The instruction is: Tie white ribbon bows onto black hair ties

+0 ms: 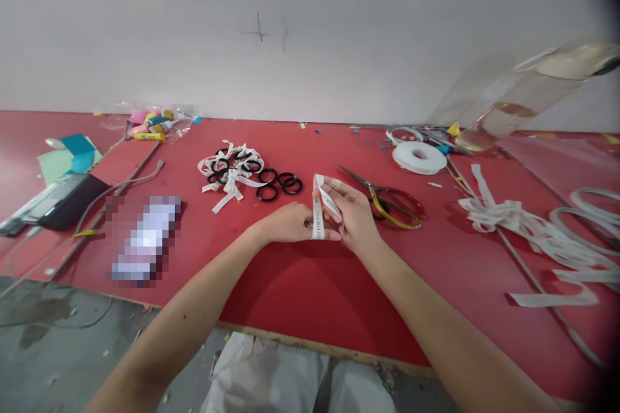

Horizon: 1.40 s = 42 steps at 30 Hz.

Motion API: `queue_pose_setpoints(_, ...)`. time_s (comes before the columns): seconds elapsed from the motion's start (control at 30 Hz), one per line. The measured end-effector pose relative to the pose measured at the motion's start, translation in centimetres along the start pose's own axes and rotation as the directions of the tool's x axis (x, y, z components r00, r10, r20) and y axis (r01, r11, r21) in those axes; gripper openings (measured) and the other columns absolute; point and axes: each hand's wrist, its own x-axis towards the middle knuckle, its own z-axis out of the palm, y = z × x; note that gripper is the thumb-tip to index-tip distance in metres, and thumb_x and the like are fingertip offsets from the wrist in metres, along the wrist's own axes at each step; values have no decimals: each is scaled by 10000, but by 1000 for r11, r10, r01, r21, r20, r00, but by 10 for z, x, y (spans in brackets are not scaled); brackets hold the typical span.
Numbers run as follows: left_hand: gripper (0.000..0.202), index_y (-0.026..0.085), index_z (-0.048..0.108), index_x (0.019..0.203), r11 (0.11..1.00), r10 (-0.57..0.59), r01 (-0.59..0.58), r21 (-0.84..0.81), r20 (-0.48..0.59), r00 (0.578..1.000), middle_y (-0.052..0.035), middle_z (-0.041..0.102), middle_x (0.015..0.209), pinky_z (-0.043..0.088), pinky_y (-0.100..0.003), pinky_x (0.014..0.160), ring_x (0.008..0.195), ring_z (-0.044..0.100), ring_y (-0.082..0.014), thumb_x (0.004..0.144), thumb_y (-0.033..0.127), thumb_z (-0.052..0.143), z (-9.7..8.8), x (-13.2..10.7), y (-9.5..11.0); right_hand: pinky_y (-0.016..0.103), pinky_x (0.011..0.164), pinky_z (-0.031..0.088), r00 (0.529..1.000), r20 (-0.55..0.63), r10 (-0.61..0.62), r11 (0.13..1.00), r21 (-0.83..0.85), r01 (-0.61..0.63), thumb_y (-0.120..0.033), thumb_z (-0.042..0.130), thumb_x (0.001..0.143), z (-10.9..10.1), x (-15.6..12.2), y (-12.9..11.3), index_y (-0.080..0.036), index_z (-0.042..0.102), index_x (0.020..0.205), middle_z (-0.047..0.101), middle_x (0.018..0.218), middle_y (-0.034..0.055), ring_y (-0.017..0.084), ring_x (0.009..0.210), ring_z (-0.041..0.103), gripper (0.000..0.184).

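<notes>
A white ribbon with printed dark letters point(318, 216) is stretched in a loop between my two hands, above the red tabletop. My left hand point(289, 222) is closed on the ribbon's left side, its fingertips partly hidden behind it. From the right, my right hand point(356, 214) pinches a folded part of the same ribbon, thumb and fingers close together. Just beyond my left hand lie several black hair ties point(267, 193), and beside them a pile of hair ties with white ribbon bows point(232, 171). Scissors with red and yellow handles point(394, 201) lie right of my right hand.
A white ribbon roll point(419, 158) and tangled ribbon strips point(527, 232) lie to the right, near a tilted clear bottle point(513, 106). At left are a blurred-out phone point(148, 239), a black device point(72, 201), cables and a plastic bag of small colourful items point(152, 121). A pale wall stands behind.
</notes>
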Motion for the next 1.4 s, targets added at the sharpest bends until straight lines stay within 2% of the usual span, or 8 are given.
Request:
queue_pose_setpoints(0.13, 433, 146, 762, 886, 990, 27, -16, -140, 80, 996, -45, 726, 791, 487, -237, 725, 765, 657, -171, 787, 559, 681, -1, 0, 0, 190, 353, 332, 998, -57, -10, 997, -73, 6, -382, 828, 659, 1, 0, 2, -166, 720, 963, 723, 680, 5, 36, 370, 404, 388)
queue_pose_setpoints(0.33, 426, 145, 776, 943, 944, 127, -83, -320, 120, 985, -88, 752, 990, 503, -289, 882, 913, 680, -197, 789, 534, 698, -2, -1, 1, 249, 548, 536, 1000, -20, 5, 998, -62, -6, -386, 864, 609, -2, 3, 6, -176, 732, 943, 745, 699, 31, 158, 603, 682, 417)
queue_pose_setpoints(0.57, 406, 151, 783, 914, 904, 150, -76, -420, 147, 978, -86, 743, 1041, 495, -311, 934, 961, 668, -195, 789, 529, 705, -4, -1, 4, 276, 593, 556, 999, 50, -6, 996, -85, 10, -400, 837, 659, -3, 1, 6, -185, 727, 951, 756, 737, 33, 164, 612, 691, 379)
queue_pose_setpoints(0.67, 418, 157, 792, 911, 907, 157, -78, -413, 159, 975, -87, 745, 1031, 490, -313, 942, 964, 662, -196, 803, 546, 683, -6, -2, 7, 275, 601, 546, 997, 76, 5, 994, -112, 4, -393, 814, 692, -5, 1, 6, -199, 709, 1089, 751, 735, 19, 158, 611, 683, 454)
queue_pose_setpoints(0.73, 386, 177, 798, 916, 918, 176, -104, -382, 159, 971, -72, 751, 996, 439, -331, 1030, 1035, 640, -200, 831, 528, 660, -7, -3, 8, 276, 605, 542, 995, 101, 26, 990, -138, -12, -381, 803, 707, -7, 3, 7, -215, 673, 1198, 748, 736, 9, 156, 617, 680, 535)
queue_pose_setpoints(0.83, 330, 207, 803, 926, 932, 199, -145, -333, 135, 971, -56, 755, 958, 328, -353, 1137, 1139, 591, -201, 862, 487, 640, -7, -4, 9, 267, 584, 529, 989, 143, 41, 986, -166, -17, -370, 782, 729, -10, 5, 7, -230, 681, 1197, 743, 732, 5, 146, 606, 661, 499)
queue_pose_setpoints(1.1, 379, 188, 801, 907, 873, 218, -137, -469, 122, 968, -63, 746, 992, 438, -309, 1022, 1069, 629, -196, 838, 531, 655, -9, -5, 10, 256, 639, 527, 985, 171, -6, 976, -212, 43, -366, 744, 768, -7, 0, 1, -240, 718, 1103, 739, 757, -1, 136, 669, 666, 359)
queue_pose_setpoints(1.4, 494, 125, 785, 915, 897, 159, -111, -429, 78, 984, -81, 736, 919, 470, -336, 955, 915, 650, -202, 790, 589, 673, -7, -2, 5, 288, 740, 538, 975, 220, -19, 969, -235, 72, -369, 784, 744, -9, 2, 4, -229, 716, 1086, 728, 841, 14, 155, 776, 684, 375)
